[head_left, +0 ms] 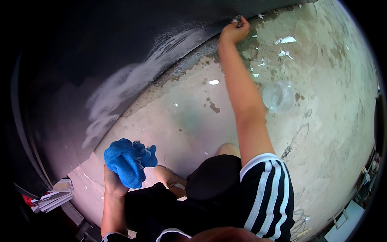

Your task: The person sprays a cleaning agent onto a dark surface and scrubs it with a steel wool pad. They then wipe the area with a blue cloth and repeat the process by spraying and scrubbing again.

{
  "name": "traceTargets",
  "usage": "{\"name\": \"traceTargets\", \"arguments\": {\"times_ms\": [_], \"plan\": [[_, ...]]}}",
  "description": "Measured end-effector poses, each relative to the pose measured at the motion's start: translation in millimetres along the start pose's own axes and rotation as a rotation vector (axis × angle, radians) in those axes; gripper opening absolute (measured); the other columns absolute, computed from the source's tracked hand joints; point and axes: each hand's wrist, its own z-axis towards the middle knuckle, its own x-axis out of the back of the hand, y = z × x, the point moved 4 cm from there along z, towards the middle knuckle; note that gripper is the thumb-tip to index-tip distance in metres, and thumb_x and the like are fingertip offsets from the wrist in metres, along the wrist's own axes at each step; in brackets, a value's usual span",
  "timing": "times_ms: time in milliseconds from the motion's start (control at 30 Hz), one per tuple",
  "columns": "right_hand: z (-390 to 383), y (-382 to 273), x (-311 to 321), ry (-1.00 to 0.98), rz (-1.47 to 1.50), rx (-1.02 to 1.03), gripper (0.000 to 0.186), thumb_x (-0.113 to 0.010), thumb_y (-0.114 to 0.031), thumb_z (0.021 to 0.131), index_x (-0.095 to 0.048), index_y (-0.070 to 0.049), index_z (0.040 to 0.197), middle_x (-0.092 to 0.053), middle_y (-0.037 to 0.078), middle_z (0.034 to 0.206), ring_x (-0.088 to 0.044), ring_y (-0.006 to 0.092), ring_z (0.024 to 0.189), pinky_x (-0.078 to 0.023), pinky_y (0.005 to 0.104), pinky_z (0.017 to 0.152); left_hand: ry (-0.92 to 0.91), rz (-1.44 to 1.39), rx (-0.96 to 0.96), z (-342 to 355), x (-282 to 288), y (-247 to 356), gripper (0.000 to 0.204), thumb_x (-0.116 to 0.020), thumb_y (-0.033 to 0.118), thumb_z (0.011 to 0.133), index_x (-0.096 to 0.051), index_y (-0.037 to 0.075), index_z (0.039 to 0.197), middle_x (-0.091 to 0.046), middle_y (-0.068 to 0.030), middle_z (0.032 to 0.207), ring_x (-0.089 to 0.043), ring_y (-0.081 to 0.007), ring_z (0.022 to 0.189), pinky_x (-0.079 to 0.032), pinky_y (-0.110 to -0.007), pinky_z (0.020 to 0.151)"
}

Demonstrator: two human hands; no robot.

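A crumpled blue cloth (130,161) rests in my left hand (114,181), which is raised at the lower left with its fingers mostly hidden under the cloth. At the far top, my right arm stretches out and my right hand (234,33) is closed on a small grey scrubbing pad, perhaps steel wool (239,21). That hand is at the lower edge of a large dark panel (76,60). Whitish foamy smears (125,82) run along the panel's lower part, left of my right hand.
A clear plastic tub (279,97) stands on the concrete floor (330,133), right of my right forearm. White scraps (286,40) and wet spots are scattered near the panel. White flat pieces (56,197) lie at the lower left, a wire (299,222) at the lower right.
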Motion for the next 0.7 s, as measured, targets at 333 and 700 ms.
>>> {"name": "traceTargets", "arguments": {"times_ms": [333, 700], "plan": [[-27.4, -30.8, 6.0, -0.116, 0.202, -0.045, 0.02, -0.067, -0.004, 0.086, -0.059, -0.004, 0.104, -0.06, 0.011, 0.104, -0.057, 0.0237, 0.095, -0.046, 0.0348, 0.082, -0.051, 0.001, 0.025, -1.8, -6.6, -1.3, 0.045, -0.044, 0.034, 0.101, -0.055, -0.001, 0.127, -0.062, -0.0224, 0.124, -0.06, -0.0357, 0.115, -0.046, -0.048, 0.103], [-55.9, -87.9, 9.8, -0.226, 0.286, 0.17, 0.008, -0.068, 0.001, 0.084, -0.062, -0.004, 0.088, -0.058, 0.009, 0.097, -0.057, 0.025, 0.089, -0.048, 0.0337, 0.073, -0.015, 0.043, -0.011, -17.1, 17.0, 3.9, 0.043, -0.046, 0.034, 0.101, -0.056, 0.0, 0.125, -0.063, -0.0202, 0.122, -0.062, -0.0317, 0.111, -0.05, -0.043, 0.097]]}}
